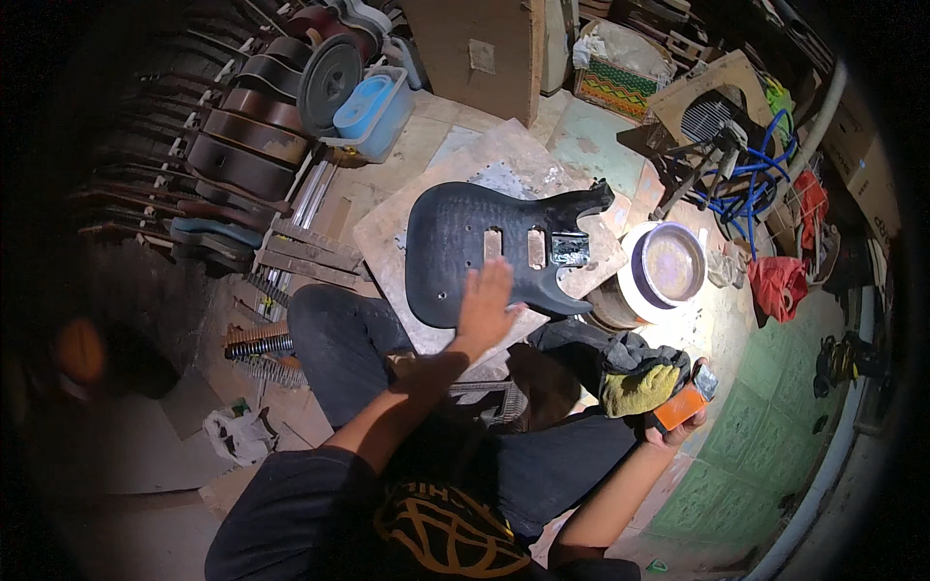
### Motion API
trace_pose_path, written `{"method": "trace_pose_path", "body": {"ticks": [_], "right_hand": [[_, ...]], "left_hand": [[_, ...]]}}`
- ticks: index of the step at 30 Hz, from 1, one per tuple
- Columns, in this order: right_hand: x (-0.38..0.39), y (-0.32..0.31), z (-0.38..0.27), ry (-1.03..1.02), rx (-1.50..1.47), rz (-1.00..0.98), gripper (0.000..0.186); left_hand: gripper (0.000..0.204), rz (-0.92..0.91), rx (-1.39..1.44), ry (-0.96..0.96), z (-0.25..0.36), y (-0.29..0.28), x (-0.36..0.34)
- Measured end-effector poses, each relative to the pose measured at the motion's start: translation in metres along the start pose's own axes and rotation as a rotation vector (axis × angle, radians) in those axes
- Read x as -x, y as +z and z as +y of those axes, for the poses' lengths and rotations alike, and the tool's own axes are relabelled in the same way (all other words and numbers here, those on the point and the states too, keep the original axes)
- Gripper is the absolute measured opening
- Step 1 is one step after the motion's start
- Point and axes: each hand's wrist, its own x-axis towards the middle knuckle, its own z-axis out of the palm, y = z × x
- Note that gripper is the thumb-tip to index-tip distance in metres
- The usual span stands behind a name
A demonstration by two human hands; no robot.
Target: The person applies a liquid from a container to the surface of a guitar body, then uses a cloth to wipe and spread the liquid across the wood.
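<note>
A matte black electric guitar body (450, 232) lies flat on a worn, pale square board (387, 237). Two pickup openings and a glossy black neck pocket show in it. My left hand (487, 302) rests on the near edge of the body, fingers stretched out flat below one opening. Off to the right, above my thigh, my right hand (676, 431) grips an orange block (680, 409) with a grey piece at its upper end. Beside it, a crumpled grey and yellow cloth (639, 376) lies over my knee.
A round whitish tub (668, 263) stands right of the board. Guitar bodies (242, 165) line the left wall, near a clear bin with a blue basin (368, 107). Tangled blue hose (751, 198) and red cloth (778, 288) lie at the right. A plastic bag (237, 434) is at lower left.
</note>
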Motion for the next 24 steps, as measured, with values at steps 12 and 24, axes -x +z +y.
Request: {"method": "trace_pose_path", "body": {"ticks": [12, 24], "right_hand": [[-0.004, 0.009, 0.002, -0.04, 0.006, -0.01, 0.095], [-0.016, 0.022, 0.003, 0.022, -0.052, -0.157, 0.089]], "left_hand": [[0.079, 0.112, 0.028, -0.267, -0.108, -0.001, -0.072], [0.07, 0.04, 0.083, -0.081, -0.011, 0.008, -0.155]]}}
